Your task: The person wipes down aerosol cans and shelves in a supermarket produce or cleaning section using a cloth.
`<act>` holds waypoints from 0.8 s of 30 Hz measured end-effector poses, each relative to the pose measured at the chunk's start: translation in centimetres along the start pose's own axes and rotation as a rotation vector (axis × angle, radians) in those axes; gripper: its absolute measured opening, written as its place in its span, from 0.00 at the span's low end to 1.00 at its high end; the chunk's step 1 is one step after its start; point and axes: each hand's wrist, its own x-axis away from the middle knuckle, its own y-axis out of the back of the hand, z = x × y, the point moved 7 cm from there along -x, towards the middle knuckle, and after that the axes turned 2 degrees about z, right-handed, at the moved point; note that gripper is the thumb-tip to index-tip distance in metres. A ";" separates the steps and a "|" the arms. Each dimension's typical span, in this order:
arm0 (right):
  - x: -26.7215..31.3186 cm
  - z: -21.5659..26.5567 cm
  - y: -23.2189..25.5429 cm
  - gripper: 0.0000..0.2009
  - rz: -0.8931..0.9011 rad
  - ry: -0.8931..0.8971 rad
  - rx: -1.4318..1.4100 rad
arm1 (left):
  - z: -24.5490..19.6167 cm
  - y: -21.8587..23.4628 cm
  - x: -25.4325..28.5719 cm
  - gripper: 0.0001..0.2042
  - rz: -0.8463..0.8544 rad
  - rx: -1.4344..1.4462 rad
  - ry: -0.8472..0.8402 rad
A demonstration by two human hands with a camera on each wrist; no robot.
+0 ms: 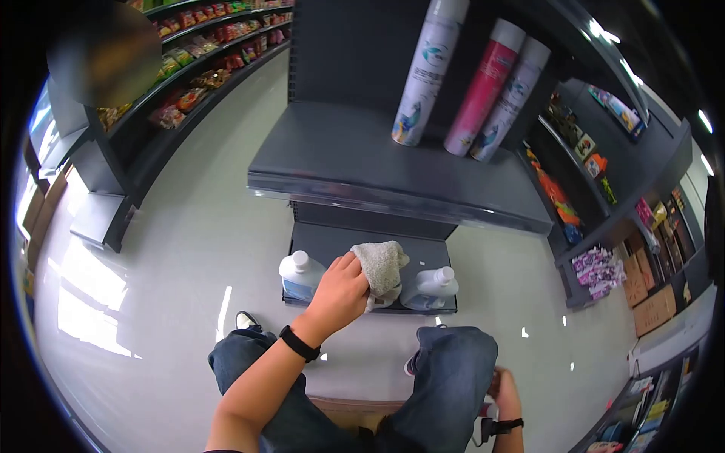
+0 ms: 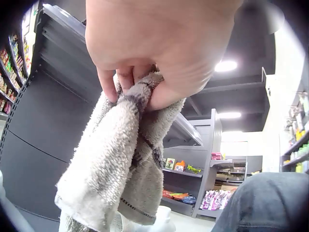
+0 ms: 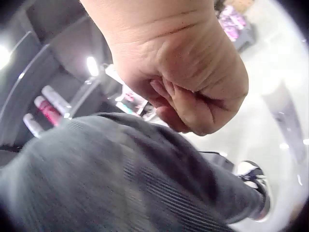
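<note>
Just above two white plastic bottles (image 1: 303,276), the left hand (image 1: 340,291) grips a grey terry cloth (image 1: 381,266), while the right hand (image 1: 504,392) rests curled and empty beside the knee.

Dark shop shelves (image 1: 393,181) stand on pale floor (image 1: 196,249).

The towel (image 1: 381,266) is light grey with darker grey stripes. The shelf (image 1: 362,162) is dark grey. Two spray cans (image 1: 424,72) on it are white, one between them pink (image 1: 482,89). The jeans (image 1: 445,377) are dark blue, the floor (image 1: 189,249) pale grey.
</note>
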 end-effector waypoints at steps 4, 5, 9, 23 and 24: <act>9.6 12.9 -6.9 0.16 0.341 0.633 0.230 | 1.3 0.9 0.7 0.15 0.098 -0.149 0.114; 12.3 15.4 -9.1 0.16 0.412 0.695 0.238 | 1.4 1.2 0.7 0.14 0.110 -0.193 0.137; 26.0 22.0 -19.1 0.22 0.756 0.879 0.271 | 1.9 2.2 0.7 0.19 0.022 -0.188 0.181; 31.6 39.3 -44.0 0.40 0.813 1.320 0.272 | 2.5 4.7 0.8 0.31 -0.034 0.049 0.141; 30.1 40.2 -45.3 0.44 0.772 1.300 0.241 | 2.7 4.8 0.8 0.31 -0.031 0.048 0.148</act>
